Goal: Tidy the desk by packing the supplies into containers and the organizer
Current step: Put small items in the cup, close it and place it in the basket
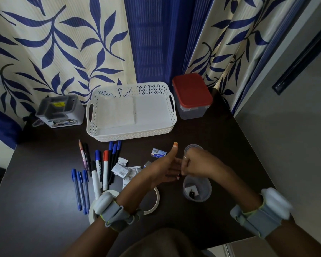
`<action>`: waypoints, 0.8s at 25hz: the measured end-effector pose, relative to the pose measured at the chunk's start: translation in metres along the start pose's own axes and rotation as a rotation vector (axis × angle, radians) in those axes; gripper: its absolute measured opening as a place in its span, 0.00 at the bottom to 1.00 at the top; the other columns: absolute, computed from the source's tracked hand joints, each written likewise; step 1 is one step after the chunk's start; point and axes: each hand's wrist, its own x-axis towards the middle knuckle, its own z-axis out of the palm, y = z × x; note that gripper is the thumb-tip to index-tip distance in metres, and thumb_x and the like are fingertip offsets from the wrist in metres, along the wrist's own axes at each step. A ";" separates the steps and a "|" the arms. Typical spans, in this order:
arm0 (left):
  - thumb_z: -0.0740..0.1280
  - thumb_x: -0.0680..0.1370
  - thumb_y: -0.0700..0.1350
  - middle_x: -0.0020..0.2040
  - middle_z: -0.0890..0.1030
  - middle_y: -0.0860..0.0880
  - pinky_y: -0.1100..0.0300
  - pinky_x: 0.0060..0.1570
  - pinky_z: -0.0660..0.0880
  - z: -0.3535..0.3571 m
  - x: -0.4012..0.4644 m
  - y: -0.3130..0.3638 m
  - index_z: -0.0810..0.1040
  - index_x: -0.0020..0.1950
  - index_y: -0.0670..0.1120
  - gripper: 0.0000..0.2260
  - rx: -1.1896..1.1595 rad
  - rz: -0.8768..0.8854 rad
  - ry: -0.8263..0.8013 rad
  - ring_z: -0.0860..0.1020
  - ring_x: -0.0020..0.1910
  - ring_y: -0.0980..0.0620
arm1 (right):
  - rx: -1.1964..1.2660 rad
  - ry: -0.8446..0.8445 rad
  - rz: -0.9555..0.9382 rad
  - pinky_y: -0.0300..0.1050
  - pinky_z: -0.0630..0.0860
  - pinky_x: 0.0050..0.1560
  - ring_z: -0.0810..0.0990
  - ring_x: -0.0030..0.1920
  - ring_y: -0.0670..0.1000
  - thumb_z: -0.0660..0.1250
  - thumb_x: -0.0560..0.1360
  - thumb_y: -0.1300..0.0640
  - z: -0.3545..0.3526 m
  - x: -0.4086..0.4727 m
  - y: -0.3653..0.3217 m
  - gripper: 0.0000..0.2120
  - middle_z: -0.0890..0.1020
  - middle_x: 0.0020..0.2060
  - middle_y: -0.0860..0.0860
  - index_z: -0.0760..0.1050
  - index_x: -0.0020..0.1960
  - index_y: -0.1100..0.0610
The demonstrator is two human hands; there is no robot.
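- A dark table [220, 138] is carrying everything.
- A white basket [132, 134] is sitting at the far edge, mid-table, with folded white cloths in it.
- A red-lidded container [192, 91] is standing just right of it, by the far right corner.
- A grey organizer [60, 110] is standing toward the far left corner.
- Pens and markers [98, 169] are lying left of centre.
- Small packets [121, 168] are lying beside them.
- Tape rolls [156, 197] are lying toward the near edge.
- A clear cup [197, 190] is standing right of centre, another cup [192, 147] beyond it.
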 end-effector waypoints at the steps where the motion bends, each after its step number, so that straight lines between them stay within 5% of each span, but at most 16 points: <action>1: 0.50 0.75 0.68 0.49 0.82 0.47 0.52 0.63 0.69 -0.002 0.003 0.003 0.80 0.45 0.48 0.28 -0.017 -0.003 0.028 0.76 0.61 0.47 | 0.013 0.030 -0.003 0.53 0.80 0.51 0.83 0.47 0.56 0.69 0.71 0.62 -0.002 0.009 -0.003 0.08 0.84 0.46 0.59 0.82 0.49 0.63; 4: 0.49 0.76 0.68 0.55 0.81 0.44 0.49 0.66 0.67 -0.006 0.013 0.007 0.78 0.46 0.47 0.29 -0.014 -0.056 0.089 0.73 0.65 0.46 | -0.007 0.052 0.067 0.51 0.80 0.44 0.83 0.45 0.57 0.68 0.72 0.62 0.003 0.040 -0.005 0.08 0.84 0.48 0.60 0.81 0.50 0.62; 9: 0.49 0.74 0.70 0.67 0.73 0.39 0.44 0.65 0.67 -0.009 0.032 -0.001 0.70 0.67 0.38 0.40 -0.025 -0.189 0.123 0.69 0.68 0.42 | -0.086 -0.162 0.234 0.40 0.70 0.33 0.81 0.57 0.57 0.73 0.70 0.61 0.025 0.070 -0.007 0.22 0.80 0.58 0.60 0.73 0.61 0.63; 14: 0.49 0.74 0.70 0.66 0.73 0.39 0.43 0.64 0.67 -0.008 0.042 -0.008 0.69 0.69 0.39 0.40 -0.044 -0.219 0.142 0.69 0.68 0.41 | -0.073 -0.204 0.293 0.45 0.77 0.54 0.81 0.57 0.55 0.72 0.71 0.61 0.038 0.088 -0.005 0.19 0.80 0.59 0.58 0.75 0.61 0.63; 20: 0.49 0.74 0.70 0.69 0.71 0.38 0.44 0.63 0.68 -0.006 0.044 -0.008 0.64 0.72 0.39 0.40 -0.124 -0.184 0.129 0.69 0.68 0.41 | -0.079 -0.137 0.271 0.47 0.78 0.58 0.80 0.58 0.55 0.69 0.73 0.63 0.041 0.093 -0.003 0.17 0.79 0.59 0.57 0.74 0.61 0.62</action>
